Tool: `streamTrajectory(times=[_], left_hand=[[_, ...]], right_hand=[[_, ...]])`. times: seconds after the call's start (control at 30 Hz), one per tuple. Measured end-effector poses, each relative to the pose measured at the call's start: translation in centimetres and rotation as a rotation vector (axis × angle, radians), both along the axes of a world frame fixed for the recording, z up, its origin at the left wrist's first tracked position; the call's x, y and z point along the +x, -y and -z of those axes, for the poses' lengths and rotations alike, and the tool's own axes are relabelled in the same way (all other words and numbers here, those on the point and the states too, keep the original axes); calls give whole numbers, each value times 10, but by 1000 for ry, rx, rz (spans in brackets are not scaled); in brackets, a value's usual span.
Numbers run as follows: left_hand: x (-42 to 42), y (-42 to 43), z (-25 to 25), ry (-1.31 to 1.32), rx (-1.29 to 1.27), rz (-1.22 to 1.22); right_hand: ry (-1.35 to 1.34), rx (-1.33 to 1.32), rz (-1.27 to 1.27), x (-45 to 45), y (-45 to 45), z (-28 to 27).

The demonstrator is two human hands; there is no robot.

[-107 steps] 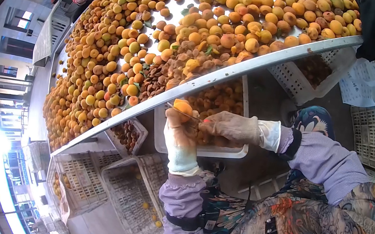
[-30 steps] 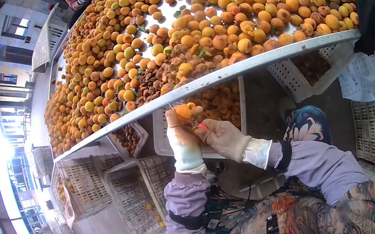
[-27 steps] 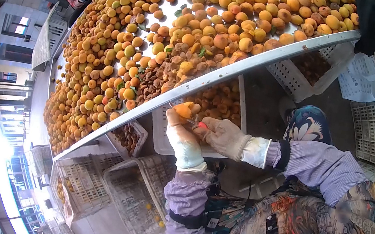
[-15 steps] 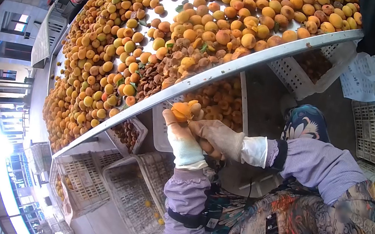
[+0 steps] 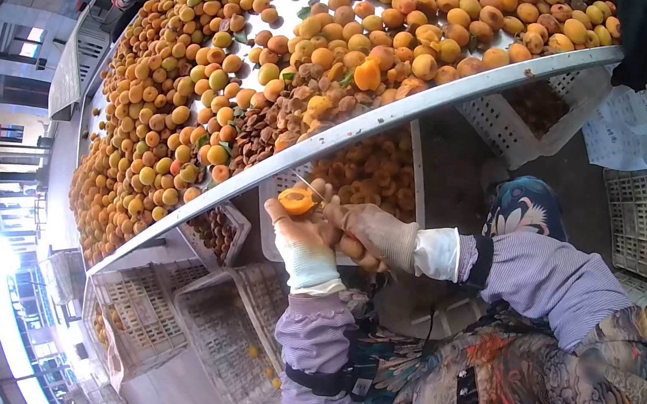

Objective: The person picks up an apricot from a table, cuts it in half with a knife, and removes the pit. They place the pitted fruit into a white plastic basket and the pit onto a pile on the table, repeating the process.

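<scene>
Seen from a head-worn camera, two gloved hands met over the near part of a pale plastic crate (image 5: 418,171), just outside the edge of a metal surface (image 5: 381,120) heaped with whole orange fruit (image 5: 160,95). The left hand (image 5: 306,229) had its grip closed on a cut fruit (image 5: 297,200), whose bright open face showed a dark middle; whether stone or hollow, it was too small to tell. The right hand (image 5: 378,233), fingers bunched against the left, seemed to grip a thin knife (image 5: 308,184), its blade a pale line just behind the fruit, its handle hidden. The step in hand appeared to be opening the fruit, the cut judged made or nearly so. The next move likely called for a steady left hold, the blade kept clear of the thumb, and a light touch, since soft flesh could tear. Orange pieces (image 5: 380,173) lay in the crate, and brown bits (image 5: 262,135), probably stones, sat near the surface's edge.
</scene>
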State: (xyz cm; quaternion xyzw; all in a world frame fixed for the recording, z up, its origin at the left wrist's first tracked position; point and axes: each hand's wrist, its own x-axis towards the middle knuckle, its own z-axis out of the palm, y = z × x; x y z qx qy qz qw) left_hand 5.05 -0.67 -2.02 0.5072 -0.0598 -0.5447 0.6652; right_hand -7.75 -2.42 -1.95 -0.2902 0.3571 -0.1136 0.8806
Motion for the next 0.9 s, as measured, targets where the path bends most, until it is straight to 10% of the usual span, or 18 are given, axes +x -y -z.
streamTrajectory(times=[0.9], left_hand=[[-44, -8, 6, -265, -134, 488]], right_hand=[[423, -619, 683, -36, 50, -46]])
